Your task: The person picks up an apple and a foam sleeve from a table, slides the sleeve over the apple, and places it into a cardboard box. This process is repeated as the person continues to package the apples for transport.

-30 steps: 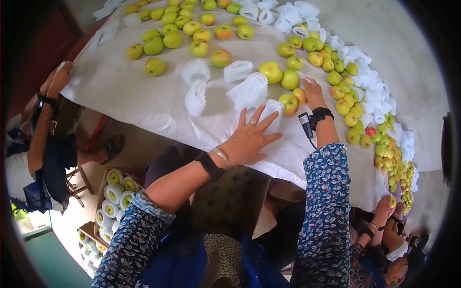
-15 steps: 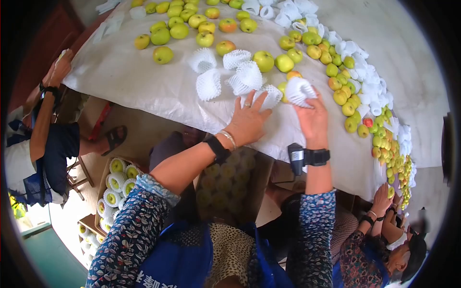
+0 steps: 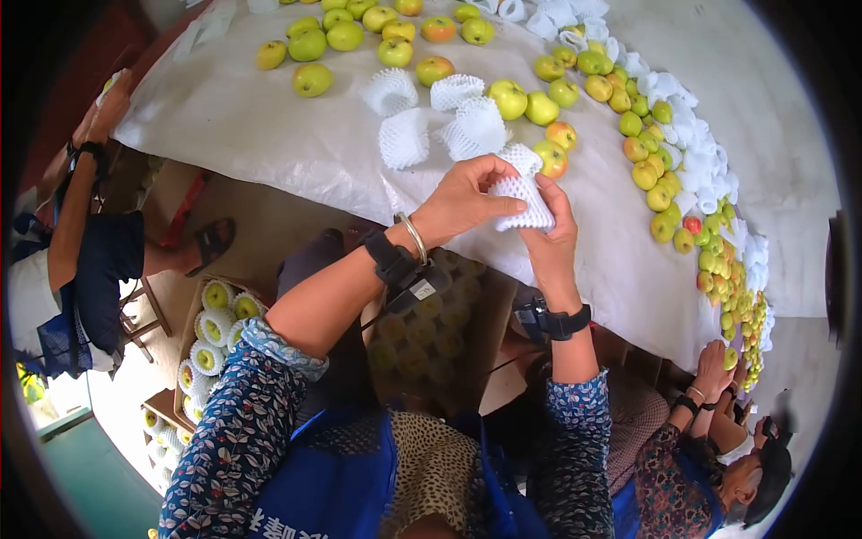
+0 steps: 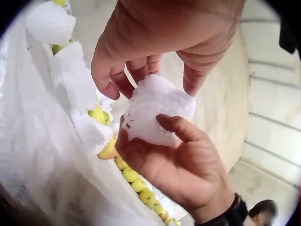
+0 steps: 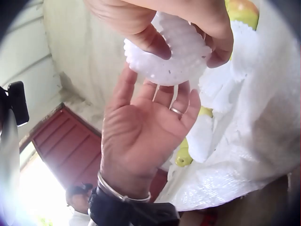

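A white foam net sleeve (image 3: 523, 208) is between my two hands, just above the table's near edge. My right hand (image 3: 555, 241) pinches it, thumb pressed on one face and fingers behind; this shows in the right wrist view, where the sleeve (image 5: 176, 52) looks rounded. My left hand (image 3: 465, 199) holds the sleeve's other side, its thumb along the foam in the head view and its fingertips at the edge of the sleeve (image 4: 157, 110) in the left wrist view. Close beyond lie another foam sleeve (image 3: 476, 128) and a yellow-red apple (image 3: 550, 158).
Yellow-green apples (image 3: 312, 79) and several loose foam sleeves (image 3: 403, 138) lie on the white-covered table (image 3: 251, 135). A long row of apples and sleeves (image 3: 691, 166) runs down the right. Sleeved apples fill a box (image 3: 208, 359) below. Other people work at both sides.
My right hand came off an apple, took up a foam sleeve and brought it nearer. My left hand left the sleeves on the table and closed on that same sleeve.
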